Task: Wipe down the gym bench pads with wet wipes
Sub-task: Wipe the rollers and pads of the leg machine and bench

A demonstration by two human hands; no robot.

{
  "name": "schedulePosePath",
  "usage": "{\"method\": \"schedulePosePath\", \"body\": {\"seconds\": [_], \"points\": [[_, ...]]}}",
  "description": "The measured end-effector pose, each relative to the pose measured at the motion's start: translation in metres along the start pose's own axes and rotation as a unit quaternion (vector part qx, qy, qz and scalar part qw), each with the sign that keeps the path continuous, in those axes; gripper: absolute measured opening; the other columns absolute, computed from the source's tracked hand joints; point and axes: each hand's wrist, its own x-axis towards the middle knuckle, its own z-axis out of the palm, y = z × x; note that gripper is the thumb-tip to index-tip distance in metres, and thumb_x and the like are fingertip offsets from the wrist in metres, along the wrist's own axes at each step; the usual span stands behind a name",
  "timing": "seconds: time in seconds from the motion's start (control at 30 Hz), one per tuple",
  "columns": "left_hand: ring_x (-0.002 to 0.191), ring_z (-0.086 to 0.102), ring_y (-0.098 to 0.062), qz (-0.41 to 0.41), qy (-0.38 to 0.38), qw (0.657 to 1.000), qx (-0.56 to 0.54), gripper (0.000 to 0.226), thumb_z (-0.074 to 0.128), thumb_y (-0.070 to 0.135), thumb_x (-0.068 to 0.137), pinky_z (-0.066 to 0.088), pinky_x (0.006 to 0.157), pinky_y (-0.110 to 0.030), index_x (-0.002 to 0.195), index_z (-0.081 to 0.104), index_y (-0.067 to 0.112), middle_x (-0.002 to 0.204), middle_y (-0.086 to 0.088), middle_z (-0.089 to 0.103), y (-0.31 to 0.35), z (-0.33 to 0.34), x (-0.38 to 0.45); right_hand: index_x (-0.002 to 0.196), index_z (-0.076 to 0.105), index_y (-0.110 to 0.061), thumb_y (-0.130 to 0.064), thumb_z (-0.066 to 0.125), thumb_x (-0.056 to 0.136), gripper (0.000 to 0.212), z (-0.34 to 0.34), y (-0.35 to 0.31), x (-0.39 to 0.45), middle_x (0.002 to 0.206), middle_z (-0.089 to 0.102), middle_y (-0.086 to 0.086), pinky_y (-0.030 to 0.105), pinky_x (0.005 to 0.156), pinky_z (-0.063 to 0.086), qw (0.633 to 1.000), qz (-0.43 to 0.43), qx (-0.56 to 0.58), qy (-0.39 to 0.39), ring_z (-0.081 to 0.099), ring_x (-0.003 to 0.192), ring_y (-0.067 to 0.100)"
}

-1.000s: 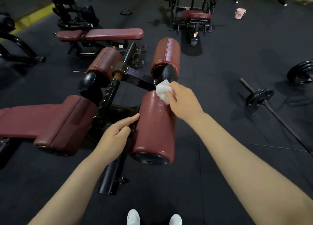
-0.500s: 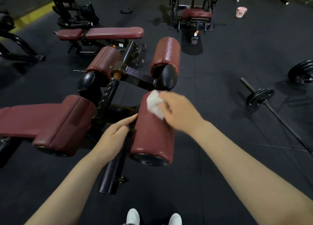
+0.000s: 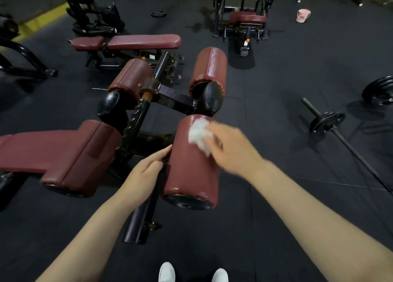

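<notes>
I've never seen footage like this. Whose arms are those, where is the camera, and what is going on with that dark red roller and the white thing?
There is no robot here. A person wears a camera on the head, so you look forward and down along their own bare arms; the white shoes at the bottom are theirs.

The right hand holds a crumpled white wet wipe against the top of the nearest dark red roller pad of a gym bench. The hand is blurred, so it is moving. The left hand rests with fairly straight fingers against the black frame beside that pad, seemingly steadying it.

To the left is the bench's flat seat pad; two more roller pads sit farther away. On the black rubber floor to the right lies a barbell with a weight plate, and a pink bucket stands in the distance.
</notes>
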Motion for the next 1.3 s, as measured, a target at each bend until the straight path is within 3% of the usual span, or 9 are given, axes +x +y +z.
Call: {"method": "schedulePosePath", "body": {"seconds": [0.17,0.3,0.47,0.63,0.83,0.9,1.07,1.2,1.3], "points": [[0.098,0.065,0.008,-0.121,-0.036,0.988,-0.092,0.045,0.033,0.011,0.100,0.049,0.084,-0.012,0.107,0.069,0.037,0.105,0.022,0.071,-0.034,-0.004,0.033,0.099,0.068,-0.008,-0.002,0.053,0.081,0.024,-0.012,-0.033,-0.049,0.087,0.066,0.001,0.013,0.081,0.043,0.960,-0.222,0.012,-0.171,0.052,0.080,0.008],[0.104,0.068,-0.007,-0.175,-0.051,0.979,-0.086,0.021,0.058,0.052,0.090,0.055,0.090,-0.038,0.102,0.074,0.044,0.128,0.003,0.066,-0.214,-0.045,0.137,0.099,0.061,-0.007,-0.005,0.049,0.092,0.015,-0.009,0.003,0.035,0.090,0.063,0.005,0.037,0.072,0.046,0.996,-0.049,-0.064,-0.028,0.061,0.087,0.033],[0.125,0.043,0.017,-0.013,-0.008,0.999,-0.046,0.049,0.029,0.009,0.101,0.031,0.104,-0.008,0.131,0.058,0.036,0.133,0.025,0.057,-0.013,-0.006,0.021,0.105,0.063,-0.009,-0.012,0.055,0.093,0.015,0.002,-0.008,0.001,0.093,0.065,0.006,0.019,0.075,0.034,0.999,-0.038,0.002,-0.026,0.057,0.088,0.023],[0.122,0.051,0.011,0.011,0.025,0.997,-0.073,0.047,0.030,0.010,0.101,0.037,0.095,-0.004,0.130,0.062,0.029,0.127,0.021,0.063,-0.016,0.003,0.014,0.102,0.067,-0.005,-0.010,0.047,0.087,0.026,-0.003,-0.027,-0.047,0.089,0.063,-0.001,0.014,0.081,0.038,0.974,-0.178,0.060,-0.126,0.049,0.081,0.010],[0.094,0.062,0.009,-0.046,-0.024,0.995,-0.084,0.036,0.040,0.022,0.103,0.044,0.083,-0.012,0.092,0.070,0.039,0.099,0.023,0.071,-0.036,-0.002,0.017,0.104,0.060,-0.010,-0.011,0.050,0.092,0.016,-0.003,0.013,0.040,0.090,0.060,0.002,0.033,0.069,0.038,0.998,0.047,-0.040,0.015,0.058,0.089,0.029],[0.107,0.058,0.003,-0.050,-0.028,0.991,-0.118,0.035,0.044,0.032,0.102,0.039,0.089,-0.014,0.086,0.075,0.033,0.124,0.010,0.066,-0.055,-0.018,0.027,0.099,0.062,-0.007,-0.013,0.048,0.088,0.018,-0.001,-0.006,0.024,0.092,0.065,0.007,0.035,0.073,0.043,0.998,-0.026,-0.050,-0.003,0.060,0.089,0.031],[0.129,0.045,0.009,0.065,0.010,0.998,0.007,0.049,0.036,0.025,0.091,0.032,0.108,-0.018,0.134,0.059,0.032,0.136,0.024,0.056,-0.004,-0.006,-0.007,0.099,0.068,-0.003,0.000,0.055,0.075,0.027,-0.007,-0.043,-0.035,0.085,0.065,0.006,0.024,0.078,0.044,0.953,-0.238,0.029,-0.186,0.055,0.082,0.018],[0.129,0.045,0.009,0.056,-0.007,0.998,0.012,0.045,0.033,0.017,0.102,0.030,0.108,-0.019,0.134,0.058,0.035,0.134,0.025,0.057,-0.016,-0.005,0.005,0.097,0.064,-0.004,-0.008,0.052,0.087,0.016,-0.009,0.006,0.029,0.091,0.066,0.010,0.035,0.074,0.042,0.995,-0.073,-0.068,-0.010,0.062,0.086,0.035],[0.127,0.046,0.011,0.028,-0.018,0.999,0.006,0.046,0.030,0.011,0.103,0.030,0.108,-0.014,0.132,0.058,0.033,0.130,0.025,0.060,-0.017,-0.002,0.001,0.099,0.060,-0.008,-0.012,0.051,0.095,0.011,-0.006,0.016,0.040,0.085,0.057,0.001,0.040,0.074,0.045,0.999,0.009,-0.045,0.002,0.055,0.078,0.024]]}}
